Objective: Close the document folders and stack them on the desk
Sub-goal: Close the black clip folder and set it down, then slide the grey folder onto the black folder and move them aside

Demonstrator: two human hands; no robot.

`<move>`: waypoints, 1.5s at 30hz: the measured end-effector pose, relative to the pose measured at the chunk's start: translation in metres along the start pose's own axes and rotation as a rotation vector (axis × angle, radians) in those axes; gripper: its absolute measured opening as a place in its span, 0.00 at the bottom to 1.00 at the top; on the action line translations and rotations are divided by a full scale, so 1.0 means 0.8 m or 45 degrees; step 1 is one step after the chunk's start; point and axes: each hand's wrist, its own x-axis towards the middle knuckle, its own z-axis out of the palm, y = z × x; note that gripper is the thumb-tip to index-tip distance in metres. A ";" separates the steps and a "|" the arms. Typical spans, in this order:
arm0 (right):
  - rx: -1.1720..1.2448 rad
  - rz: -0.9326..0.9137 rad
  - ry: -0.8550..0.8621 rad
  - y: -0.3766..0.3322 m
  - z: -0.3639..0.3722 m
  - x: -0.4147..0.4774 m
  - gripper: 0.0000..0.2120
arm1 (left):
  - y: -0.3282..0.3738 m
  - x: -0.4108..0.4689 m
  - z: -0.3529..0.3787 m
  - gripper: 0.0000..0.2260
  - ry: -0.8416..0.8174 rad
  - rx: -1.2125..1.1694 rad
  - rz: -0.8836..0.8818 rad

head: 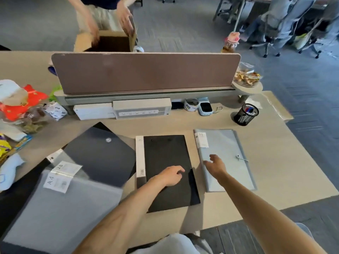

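Several folders lie on the desk [275,180]. A black folder with a white spine [165,153] lies closed in the middle, and my left hand [169,176] rests flat on its cover, fingers loosely curled. To its right lies a light blue folder with a string clasp [227,149]; my right hand [215,165] hovers over its left edge with fingers spread, holding nothing. At left, a dark snap-button folder [99,149] lies under the corner of a translucent grey folder labelled A4 [60,208].
A brown divider panel [145,72] and a white power strip box [141,108] line the back of the desk. A mesh pen cup [245,114] stands at back right. Snack bags [20,105] crowd the left edge. Another person's hands reach into a cardboard box [108,41] beyond the divider.
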 end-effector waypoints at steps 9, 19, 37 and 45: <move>-0.173 -0.092 -0.032 0.091 -0.080 0.096 0.24 | 0.111 0.058 0.049 0.23 0.093 -0.251 -0.249; -0.345 -0.323 -0.177 0.135 -0.098 0.123 0.17 | 0.154 0.132 0.103 0.34 0.485 -0.805 -0.465; -0.135 -0.522 -0.129 0.060 -0.047 0.074 0.18 | 0.062 -0.008 0.017 0.11 0.656 -1.364 -0.248; -0.132 -0.287 -0.417 0.026 0.046 0.018 0.19 | -0.119 -0.033 0.005 0.28 0.637 -0.607 -0.654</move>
